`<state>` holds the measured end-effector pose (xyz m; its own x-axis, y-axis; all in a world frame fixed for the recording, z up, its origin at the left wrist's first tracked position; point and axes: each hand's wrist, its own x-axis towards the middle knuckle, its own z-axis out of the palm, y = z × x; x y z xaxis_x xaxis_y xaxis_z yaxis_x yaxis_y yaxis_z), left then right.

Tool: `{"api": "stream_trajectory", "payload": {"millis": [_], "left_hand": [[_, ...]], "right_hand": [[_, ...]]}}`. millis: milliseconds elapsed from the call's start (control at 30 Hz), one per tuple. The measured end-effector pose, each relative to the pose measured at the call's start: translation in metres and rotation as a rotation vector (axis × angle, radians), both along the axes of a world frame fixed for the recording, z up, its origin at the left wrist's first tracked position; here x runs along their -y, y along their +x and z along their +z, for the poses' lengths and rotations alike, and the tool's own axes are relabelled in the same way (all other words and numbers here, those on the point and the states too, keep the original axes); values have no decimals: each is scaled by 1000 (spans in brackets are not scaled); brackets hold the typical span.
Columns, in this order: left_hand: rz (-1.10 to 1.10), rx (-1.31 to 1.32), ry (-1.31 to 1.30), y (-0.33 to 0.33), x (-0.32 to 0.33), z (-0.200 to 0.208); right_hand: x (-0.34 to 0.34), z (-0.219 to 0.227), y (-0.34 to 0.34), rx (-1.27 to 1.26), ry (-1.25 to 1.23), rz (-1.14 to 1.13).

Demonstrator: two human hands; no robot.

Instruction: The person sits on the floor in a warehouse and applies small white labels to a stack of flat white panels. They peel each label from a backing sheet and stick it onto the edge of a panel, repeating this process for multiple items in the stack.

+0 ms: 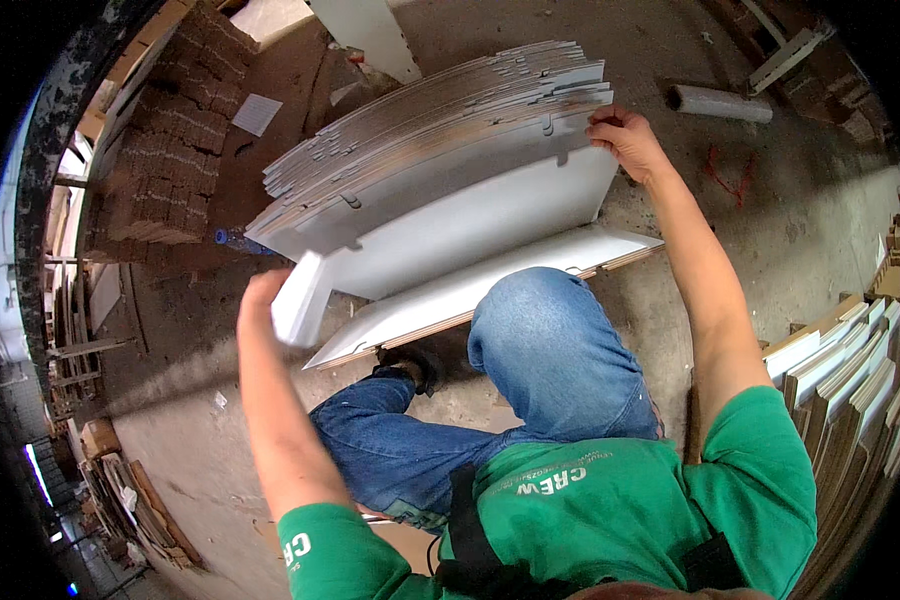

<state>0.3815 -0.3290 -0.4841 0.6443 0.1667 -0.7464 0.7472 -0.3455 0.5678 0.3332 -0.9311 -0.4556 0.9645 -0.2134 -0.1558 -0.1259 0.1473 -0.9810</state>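
Note:
In front of my knees stands a white cardboard sheet [470, 215], folded along a crease. Its lower panel [440, 300] slopes toward me and its upper panel leans against a stack of flat cardboard sheets [435, 125]. Small cut slots show along its upper edge. At the far right corner, my right hand [625, 140] is closed in a pinch on the sheet's edge. My left hand [262, 290], slightly blurred, is closed at the left side on a narrow white side flap [302, 300], which is bent toward me. Its fingertips are partly hidden.
Tall bundles of brown cardboard [165, 130] stand at the far left. A clear-wrapped roll [720, 103] and a red string [728, 178] lie on the floor at the far right. More stacked white-faced sheets [850, 390] stand by my right side. A blue-capped bottle [238, 240] lies left of the stack.

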Motion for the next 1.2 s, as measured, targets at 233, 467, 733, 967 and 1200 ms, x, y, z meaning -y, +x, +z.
{"api": "stream_trajectory", "payload": {"millis": [233,467,733,967,1200], "left_hand": [[-400,189,263,13,33,32],[-356,273,396,-4,98,19],[-343,484,239,-49,124,138],[176,902,-148,-98,126,171],[59,932,-79,-102,173,163]], "right_hand": [[-6,-55,33,215,-933,6],[17,-84,29,246,-1178,-235],[15,-80,15,389,-1586,-93],[7,-50,5,280,-1613,-72],[-2,71,-58,-482,-1151,810]]}}
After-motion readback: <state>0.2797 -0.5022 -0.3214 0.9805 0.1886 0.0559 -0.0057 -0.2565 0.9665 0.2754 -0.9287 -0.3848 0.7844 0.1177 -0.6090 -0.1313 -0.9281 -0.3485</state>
